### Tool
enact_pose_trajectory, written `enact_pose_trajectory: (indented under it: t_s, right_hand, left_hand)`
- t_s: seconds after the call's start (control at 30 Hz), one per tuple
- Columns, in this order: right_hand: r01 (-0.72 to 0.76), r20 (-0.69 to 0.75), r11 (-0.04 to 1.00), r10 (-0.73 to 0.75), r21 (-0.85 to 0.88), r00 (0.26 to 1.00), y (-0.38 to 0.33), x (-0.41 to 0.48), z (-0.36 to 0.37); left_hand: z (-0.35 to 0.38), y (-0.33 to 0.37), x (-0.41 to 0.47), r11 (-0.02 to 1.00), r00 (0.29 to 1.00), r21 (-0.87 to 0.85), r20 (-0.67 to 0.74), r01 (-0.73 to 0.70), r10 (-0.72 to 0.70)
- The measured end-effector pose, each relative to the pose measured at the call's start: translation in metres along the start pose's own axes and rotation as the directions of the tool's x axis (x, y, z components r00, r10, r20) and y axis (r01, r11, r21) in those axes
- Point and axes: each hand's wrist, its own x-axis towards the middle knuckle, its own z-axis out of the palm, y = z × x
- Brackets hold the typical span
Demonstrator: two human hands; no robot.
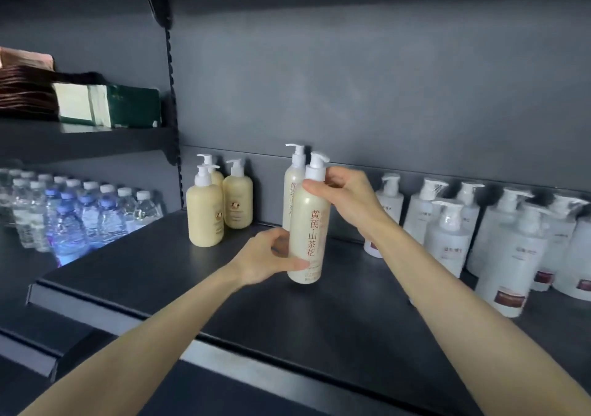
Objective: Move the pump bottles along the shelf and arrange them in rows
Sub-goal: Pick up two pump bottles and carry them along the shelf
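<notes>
A tall cream pump bottle (309, 223) with red characters stands in the middle of the dark shelf (224, 287). My left hand (270, 257) grips its lower body and my right hand (347, 196) holds its shoulder just under the pump. A second tall cream bottle (292, 185) stands right behind it. Three shorter yellow pump bottles (204, 211) are grouped at the shelf's back left. Several white pump bottles (505, 255) fill the right side in loose rows.
Many water bottles (73, 211) crowd the neighbouring shelf at left. Above them a higher shelf holds a green box (128, 105) and folded brown cloth (25, 92). A slotted upright (172, 121) separates the two bays. The shelf's front lip (160, 329) runs diagonally.
</notes>
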Motion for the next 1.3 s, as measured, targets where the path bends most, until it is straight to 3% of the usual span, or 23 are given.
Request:
enact_pose_trajectory:
  t_s: [0.2, 0.37, 0.53, 0.73, 1.3]
  right_hand:
    - [-0.058, -0.224, 0.996, 0.042, -0.063, 0.974, 0.029, 0.033, 0.012]
    - [-0.087, -0.323, 0.985, 0.035, -0.149, 0.946, 0.045, 0.055, 0.016]
    - [-0.138, -0.3, 0.967, 0.069, -0.215, 0.951, 0.053, 0.071, 0.011]
    - [-0.217, -0.328, 0.938, 0.121, -0.272, 0.937, 0.063, 0.087, 0.013]
    - [-0.222, -0.406, 0.885, 0.041, -0.409, 0.913, 0.076, 0.107, 0.005]
  left_hand:
    - [-0.008, -0.033, 0.056, 0.997, 0.996, -0.01, 0.011, -0.083, 0.083]
    - [-0.012, -0.048, 0.094, 0.983, 0.984, -0.06, 0.031, -0.172, 0.174]
    - [-0.001, -0.056, 0.117, 0.973, 0.973, -0.054, 0.037, -0.226, 0.228]
    - [0.009, -0.065, 0.13, 0.981, 0.981, 0.032, -0.026, -0.192, 0.193]
    - [0.017, -0.055, 0.139, 0.947, 0.967, 0.252, -0.109, -0.198, 0.231]
